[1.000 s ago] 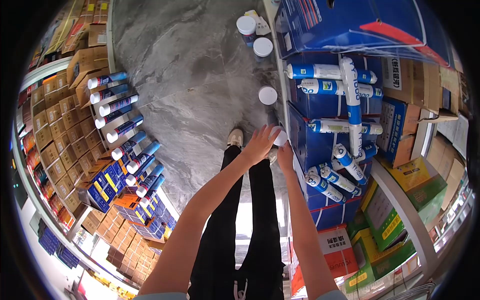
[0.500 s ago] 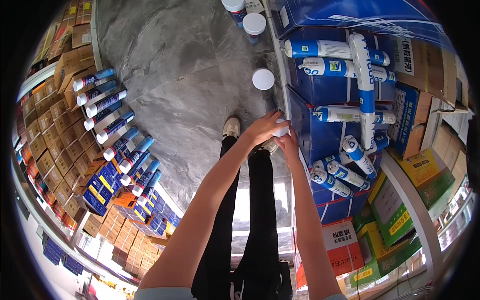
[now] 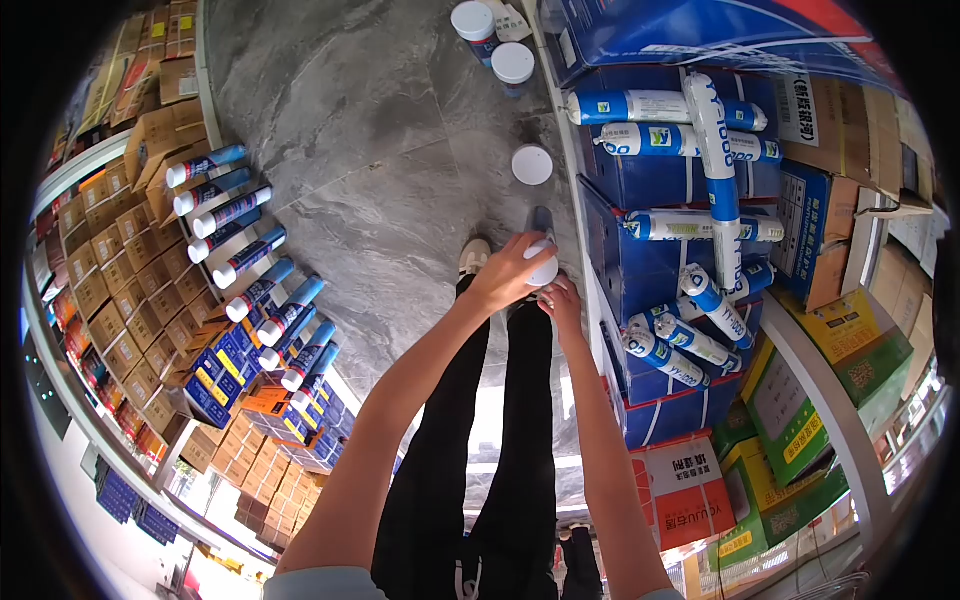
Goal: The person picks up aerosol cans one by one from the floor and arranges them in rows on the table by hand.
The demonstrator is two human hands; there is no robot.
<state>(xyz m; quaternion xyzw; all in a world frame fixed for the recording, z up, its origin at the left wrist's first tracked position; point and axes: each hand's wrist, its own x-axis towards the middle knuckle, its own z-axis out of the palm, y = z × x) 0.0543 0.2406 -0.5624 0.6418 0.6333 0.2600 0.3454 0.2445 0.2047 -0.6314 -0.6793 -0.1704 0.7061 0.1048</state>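
Note:
My left hand (image 3: 513,272) is closed round a small jar with a white lid (image 3: 541,264), low over the floor in front of my shoes. The lid faces up towards me, and most of the jar's body is hidden. Just below the lid, my right hand (image 3: 563,302) has its fingers curled in by the jar's near side. What they grip, if anything, is hidden. A grey, dim shape (image 3: 540,218) shows just beyond the held jar; I cannot tell what it is. Farther along the floor stands another white-lidded jar (image 3: 532,165).
Two more white-lidded jars (image 3: 513,63) stand at the far end by the right shelf. On the right, white-and-blue sealant sausages (image 3: 715,160) lie on blue boxes (image 3: 650,185). Several blue tubes with white caps (image 3: 230,210) stand along the left shelf beside stacked cartons (image 3: 125,270).
The held jar has come left and slightly nearer, and more of its lid now shows. My right hand has slid down from beside the lid to below it. The view has shifted slightly.

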